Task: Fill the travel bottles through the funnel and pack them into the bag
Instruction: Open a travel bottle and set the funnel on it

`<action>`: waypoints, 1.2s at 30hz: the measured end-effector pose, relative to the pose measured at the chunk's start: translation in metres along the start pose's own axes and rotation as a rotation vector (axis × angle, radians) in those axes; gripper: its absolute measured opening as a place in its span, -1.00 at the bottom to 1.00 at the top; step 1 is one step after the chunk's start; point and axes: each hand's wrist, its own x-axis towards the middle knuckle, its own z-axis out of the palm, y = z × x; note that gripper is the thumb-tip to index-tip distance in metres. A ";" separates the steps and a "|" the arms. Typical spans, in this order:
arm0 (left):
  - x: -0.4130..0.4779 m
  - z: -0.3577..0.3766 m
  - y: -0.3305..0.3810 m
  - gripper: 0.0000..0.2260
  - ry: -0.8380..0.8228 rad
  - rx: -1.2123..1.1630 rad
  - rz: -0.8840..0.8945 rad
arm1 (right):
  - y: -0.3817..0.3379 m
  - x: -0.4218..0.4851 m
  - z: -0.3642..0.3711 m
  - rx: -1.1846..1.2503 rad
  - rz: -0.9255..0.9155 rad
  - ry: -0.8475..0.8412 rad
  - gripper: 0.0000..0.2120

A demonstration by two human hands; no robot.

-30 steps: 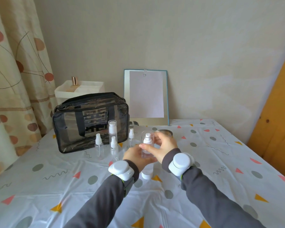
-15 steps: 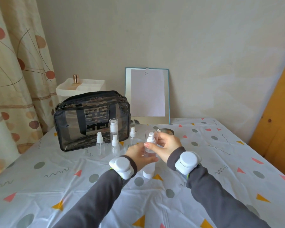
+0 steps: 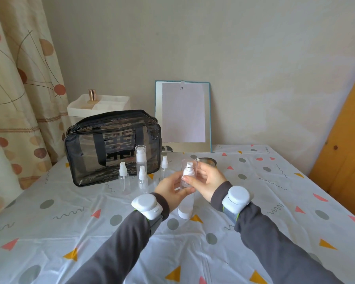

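Both hands hold one clear pump bottle [image 3: 188, 173] with a white base above the table's middle. My left hand [image 3: 170, 189] grips its body from the left. My right hand [image 3: 208, 181] pinches its clear cap from the right. Behind stands a black see-through bag [image 3: 113, 146], zipped shut as far as I can see. In front of the bag stand a tall capped pump bottle [image 3: 140, 156] and three small spray bottles [image 3: 123, 178] [image 3: 142, 179] [image 3: 164, 166]. No funnel shows.
A metal bowl [image 3: 206, 160] sits just behind my hands. A framed sheet [image 3: 182, 115] leans on the wall. A white organiser [image 3: 98, 105] with a gold-capped item stands behind the bag. Curtain at left, wooden panel [image 3: 344, 140] at right, patterned tablecloth [image 3: 70, 232] all round.
My hands and the bottle have stayed nearly still; my right fingers have shifted slightly on the cap. The view has tilted a little.
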 end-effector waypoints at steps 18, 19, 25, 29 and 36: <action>-0.003 0.016 0.004 -0.73 0.270 0.055 -0.148 | -0.004 0.005 0.013 -0.235 0.054 0.236 -0.61; -0.003 0.017 0.004 -0.69 0.305 0.091 -0.174 | -0.005 0.005 0.015 -0.289 0.032 0.253 -0.60; 0.002 0.020 0.005 -0.70 0.313 0.248 -0.203 | -0.005 0.004 0.011 -0.354 0.031 0.264 -0.62; 0.005 0.020 0.010 -0.74 0.278 0.288 -0.172 | -0.003 0.001 0.011 -0.396 0.025 0.304 -0.61; 0.001 0.014 0.013 -0.80 0.259 0.223 -0.119 | -0.008 -0.001 0.010 -0.315 0.053 0.261 -0.68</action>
